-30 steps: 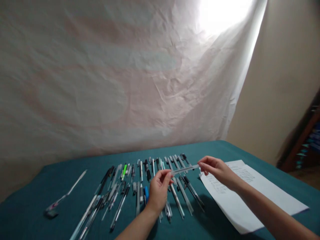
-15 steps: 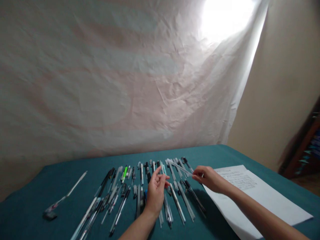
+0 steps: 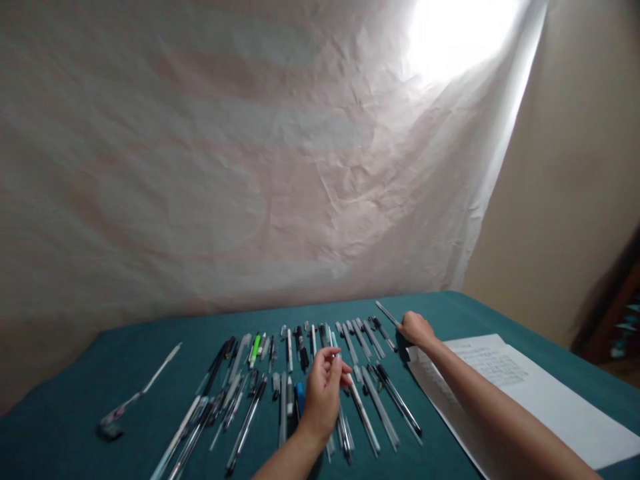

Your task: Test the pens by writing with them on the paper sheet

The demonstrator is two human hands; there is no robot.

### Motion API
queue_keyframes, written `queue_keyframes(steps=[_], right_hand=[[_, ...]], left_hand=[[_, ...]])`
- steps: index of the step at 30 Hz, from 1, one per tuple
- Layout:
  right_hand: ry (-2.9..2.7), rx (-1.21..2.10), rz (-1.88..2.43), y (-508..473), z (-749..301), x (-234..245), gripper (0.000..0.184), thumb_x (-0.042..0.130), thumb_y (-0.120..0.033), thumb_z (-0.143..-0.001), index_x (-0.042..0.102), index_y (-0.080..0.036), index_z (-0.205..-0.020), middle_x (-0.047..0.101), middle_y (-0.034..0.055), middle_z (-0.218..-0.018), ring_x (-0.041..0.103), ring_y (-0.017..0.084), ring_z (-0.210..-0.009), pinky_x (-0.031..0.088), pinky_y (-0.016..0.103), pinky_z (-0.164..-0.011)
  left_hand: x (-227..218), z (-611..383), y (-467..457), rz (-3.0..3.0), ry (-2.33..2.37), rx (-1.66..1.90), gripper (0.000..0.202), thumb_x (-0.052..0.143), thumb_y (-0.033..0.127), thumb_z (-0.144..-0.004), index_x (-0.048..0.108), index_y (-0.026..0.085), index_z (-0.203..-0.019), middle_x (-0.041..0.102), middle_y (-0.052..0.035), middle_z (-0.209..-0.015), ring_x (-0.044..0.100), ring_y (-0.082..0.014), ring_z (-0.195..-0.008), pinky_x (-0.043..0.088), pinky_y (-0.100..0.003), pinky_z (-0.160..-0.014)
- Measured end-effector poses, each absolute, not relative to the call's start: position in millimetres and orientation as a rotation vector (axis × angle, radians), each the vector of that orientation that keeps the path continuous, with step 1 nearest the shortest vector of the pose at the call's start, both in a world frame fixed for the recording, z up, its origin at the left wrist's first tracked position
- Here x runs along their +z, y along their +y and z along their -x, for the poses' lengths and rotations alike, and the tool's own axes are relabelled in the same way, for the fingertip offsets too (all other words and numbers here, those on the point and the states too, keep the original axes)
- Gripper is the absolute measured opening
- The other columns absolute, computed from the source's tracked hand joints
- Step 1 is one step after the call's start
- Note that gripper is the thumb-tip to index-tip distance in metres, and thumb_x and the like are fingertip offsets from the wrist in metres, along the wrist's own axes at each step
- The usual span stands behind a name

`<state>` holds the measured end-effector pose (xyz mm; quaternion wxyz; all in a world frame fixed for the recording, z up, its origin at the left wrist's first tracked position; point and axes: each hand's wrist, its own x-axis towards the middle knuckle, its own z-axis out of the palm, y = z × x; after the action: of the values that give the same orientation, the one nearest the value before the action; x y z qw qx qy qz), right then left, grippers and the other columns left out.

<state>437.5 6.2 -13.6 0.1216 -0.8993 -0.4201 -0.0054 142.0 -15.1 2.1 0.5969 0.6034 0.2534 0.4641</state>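
Observation:
My right hand [image 3: 416, 329] is at the far right of the pen rows, its fingers closed on a clear pen barrel [image 3: 386, 311] that points away to the upper left, low over the cloth. Above the middle of the pens hovers my left hand [image 3: 327, 381], its fingers curled in against the thumb; whatever they pinch is too small or hidden. Pens and parts lie in two rough rows around it: a bright green pen [image 3: 255, 349], a white pen [image 3: 365, 417] and a dark-tipped clear pen [image 3: 400, 400] among them. A blue piece [image 3: 299, 395] shows partly beside my left wrist.
White paper sheets [image 3: 565, 400], one with handwriting, lie under my right forearm. At the left, a thin white stick-like piece with a dark end [image 3: 111, 432] rests apart on the green cloth [image 3: 65, 400]. A creased pale sheet [image 3: 300, 167] hangs behind the table.
My right hand has moved right and away from me, carrying the clear barrel off the back row. My left hand has curled its fingers more. The view has shifted slightly.

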Motion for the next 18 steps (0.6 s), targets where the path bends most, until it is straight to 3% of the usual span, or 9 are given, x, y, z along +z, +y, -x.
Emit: queue_keyframes(steps=[18], right_hand=[[-1.278,-0.087,2.660,9,-423,-14,0.027,0.047,-0.029,-0.077,0.064,-0.011,-0.086,0.064,0.0189,-0.092,0.061,0.025,-0.085,0.042,0.027,-0.065]], left_hand=[[2,-142,-19,-1.464,0.568,1.020,0.027,0.039,0.038,-0.083,0.045,0.017,-0.098,0.057,-0.0018,-0.073,0.054,-0.0115,-0.059,0.043,-0.026,-0.059]])
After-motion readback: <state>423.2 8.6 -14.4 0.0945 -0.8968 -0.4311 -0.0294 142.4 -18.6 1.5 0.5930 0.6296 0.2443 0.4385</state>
